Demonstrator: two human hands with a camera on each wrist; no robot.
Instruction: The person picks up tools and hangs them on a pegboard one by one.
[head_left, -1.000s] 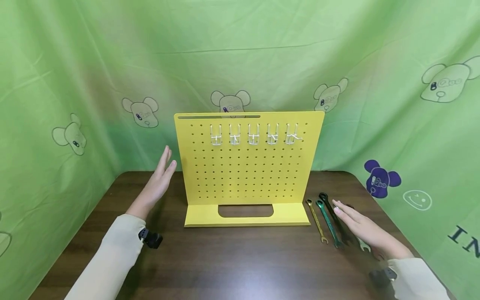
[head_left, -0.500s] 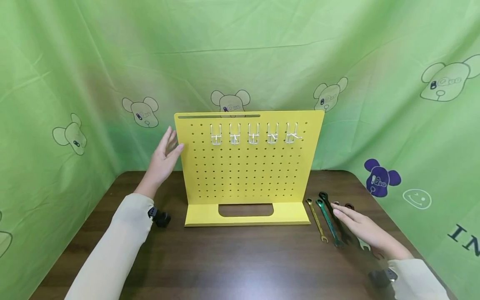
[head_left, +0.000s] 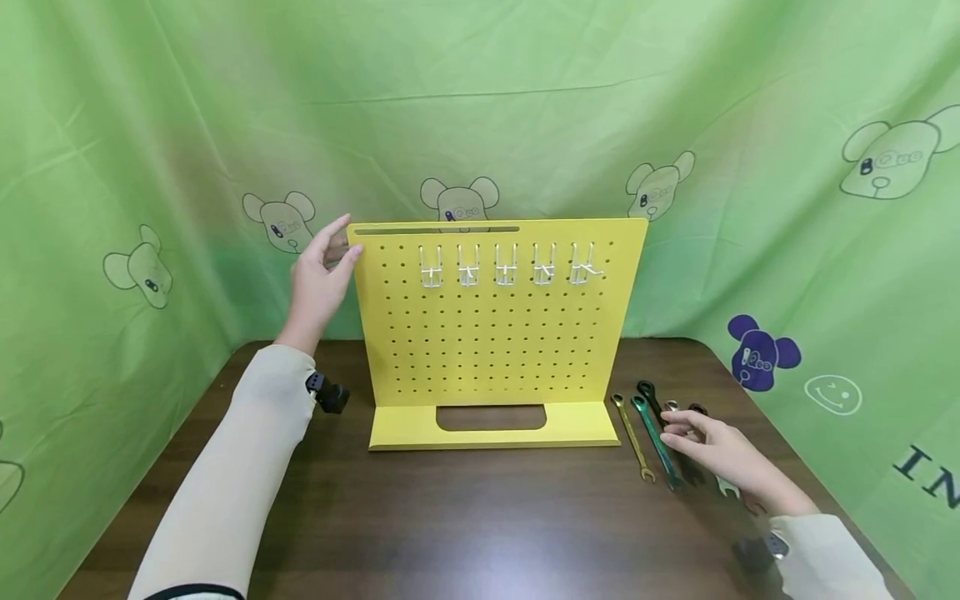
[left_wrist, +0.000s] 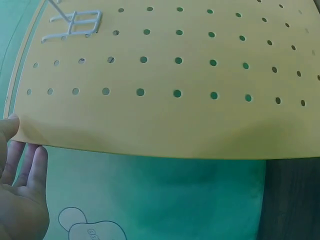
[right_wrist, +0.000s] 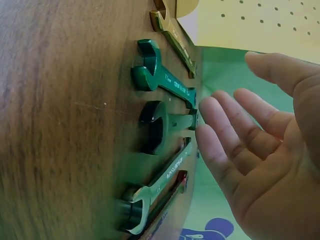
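A yellow pegboard (head_left: 491, 350) stands upright on its base at the middle of the table. My left hand (head_left: 318, 279) holds its upper left edge, thumb at the front and fingers behind, as the left wrist view shows. Beside the board's right end lie several combination wrenches: a gold wrench (head_left: 635, 442), a teal wrench (head_left: 658, 443), a black wrench (head_left: 647, 392), a silver wrench (right_wrist: 162, 180) and a dark reddish wrench (right_wrist: 170, 200). My right hand (head_left: 723, 454) hovers above the right-hand wrenches, fingers loosely bent with nothing between them, partly covering them in the head view.
Several white wire hooks (head_left: 506, 271) hang in a row across the board's upper part. The brown table (head_left: 450, 517) extends in front. A green printed curtain (head_left: 525, 117) encloses the back and sides. Each wrist carries a dark camera (head_left: 330, 394).
My left hand has risen along the board's left side and taken hold of its upper left edge. My right hand stays over the wrenches, its fingers a little more bent.
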